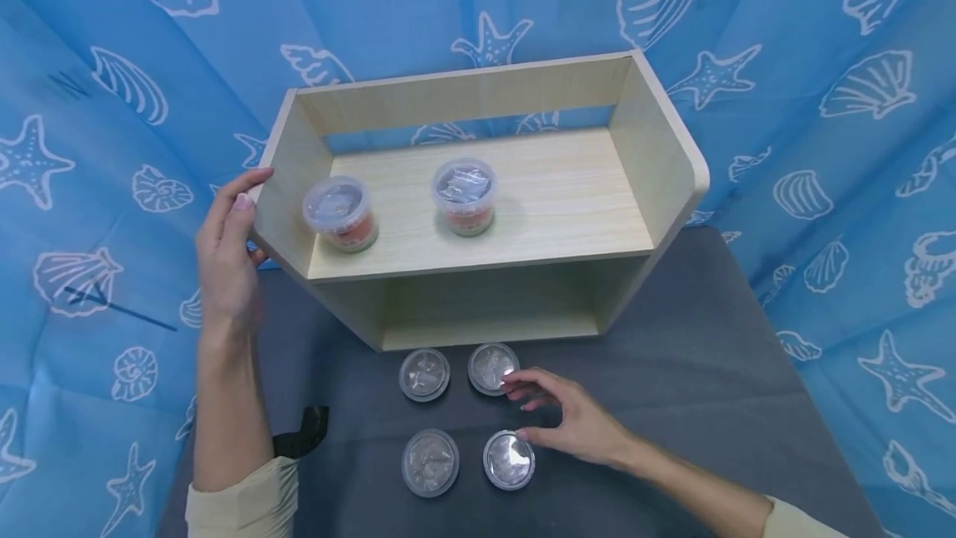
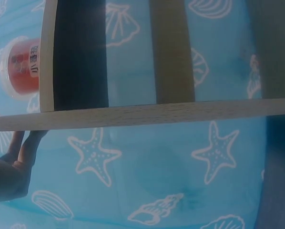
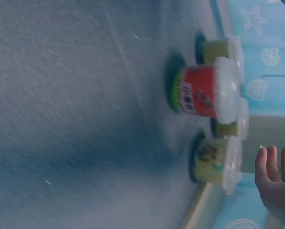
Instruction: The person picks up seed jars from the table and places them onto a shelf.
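Note:
My left hand (image 1: pixel 230 264) grips the front edge of the left side panel of a pale wooden two-level shelf (image 1: pixel 478 260). In the left wrist view its fingers (image 2: pixel 25 148) show against that panel. My right hand (image 1: pixel 575 426) hovers, fingers loosely bent and apart, beside two clear-lidded plastic tubs on the table: a far right tub (image 1: pixel 489 359) and a near right tub (image 1: pixel 509 460). In the right wrist view, a red-labelled tub (image 3: pixel 199 90) stands upright among yellowish-green ones. That hand (image 3: pixel 278 191) holds nothing.
On the upper shelf board stand two reddish tubs, one left (image 1: pixel 339 214) and one mid-board (image 1: pixel 465 196). Two more tubs, a far left one (image 1: pixel 424 374) and a near left one (image 1: pixel 430 462), are on the dark tablecloth (image 1: pixel 672 372). A blue shell-patterned curtain (image 1: pixel 807 148) hangs behind.

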Available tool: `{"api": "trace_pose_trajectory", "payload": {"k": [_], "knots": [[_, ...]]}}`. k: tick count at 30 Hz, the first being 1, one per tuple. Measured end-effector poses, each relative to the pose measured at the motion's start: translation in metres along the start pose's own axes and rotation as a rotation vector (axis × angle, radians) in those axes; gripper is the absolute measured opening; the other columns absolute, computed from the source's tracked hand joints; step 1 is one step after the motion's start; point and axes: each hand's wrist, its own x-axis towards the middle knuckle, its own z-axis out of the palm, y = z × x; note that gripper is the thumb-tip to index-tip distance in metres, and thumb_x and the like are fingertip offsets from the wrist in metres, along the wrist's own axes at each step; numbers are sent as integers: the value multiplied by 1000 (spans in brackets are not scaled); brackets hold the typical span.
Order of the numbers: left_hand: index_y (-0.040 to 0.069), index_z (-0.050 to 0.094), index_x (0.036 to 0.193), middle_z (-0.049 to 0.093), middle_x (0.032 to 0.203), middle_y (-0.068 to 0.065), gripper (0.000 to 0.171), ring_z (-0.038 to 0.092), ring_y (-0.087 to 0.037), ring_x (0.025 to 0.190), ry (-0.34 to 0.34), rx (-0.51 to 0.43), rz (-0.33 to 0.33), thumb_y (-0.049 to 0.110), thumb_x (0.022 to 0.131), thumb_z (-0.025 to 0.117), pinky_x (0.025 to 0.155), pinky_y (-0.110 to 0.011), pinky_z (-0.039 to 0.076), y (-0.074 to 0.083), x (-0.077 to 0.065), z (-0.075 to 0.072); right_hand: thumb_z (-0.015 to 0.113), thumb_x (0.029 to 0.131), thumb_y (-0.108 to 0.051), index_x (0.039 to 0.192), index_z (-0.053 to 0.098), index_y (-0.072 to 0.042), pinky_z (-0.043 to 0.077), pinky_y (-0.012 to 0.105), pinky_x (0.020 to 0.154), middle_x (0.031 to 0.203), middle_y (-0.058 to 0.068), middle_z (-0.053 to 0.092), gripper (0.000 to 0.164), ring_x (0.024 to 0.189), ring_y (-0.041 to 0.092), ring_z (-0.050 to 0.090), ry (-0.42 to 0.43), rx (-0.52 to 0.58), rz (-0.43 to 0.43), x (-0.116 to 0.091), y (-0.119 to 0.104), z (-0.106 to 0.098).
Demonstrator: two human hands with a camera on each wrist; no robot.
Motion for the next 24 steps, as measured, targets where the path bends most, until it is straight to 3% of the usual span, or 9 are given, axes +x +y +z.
{"api": "trace_pose_trajectory", "payload": {"k": [3, 10, 15, 24], "knots": [[15, 63, 132, 48, 141, -7, 36, 48, -29, 117, -6, 9, 1, 30, 104, 46, 81, -39, 46, 0, 0, -1, 80, 83, -5, 137, 53, -5, 52, 43, 91, 130, 8, 62, 61, 116, 30, 60, -9, -17, -18, -5, 9, 6], [15, 63, 132, 48, 141, -6, 36, 47, -28, 118, -2, 14, -1, 30, 104, 45, 82, -41, 44, 0, -1, -1, 83, 81, -12, 135, 55, -6, 51, 38, 95, 131, 6, 61, 60, 119, 22, 59, -5, -86, -4, -16, 28, 19], [16, 63, 133, 48, 141, -6, 36, 47, -28, 119, -1, 14, -2, 31, 104, 46, 83, -42, 43, 1, 0, -1, 84, 79, -17, 136, 56, -10, 48, 35, 99, 131, 7, 61, 64, 119, 23, 59, -18, -153, 57, -25, 37, 26], [16, 62, 133, 48, 141, -6, 36, 47, -29, 119, 1, 20, 1, 31, 104, 46, 83, -42, 42, 1, -1, -1, 86, 77, -33, 143, 52, -21, 43, 36, 103, 138, -7, 57, 76, 125, 18, 54, -37, -302, 109, -36, 44, 36]]}}
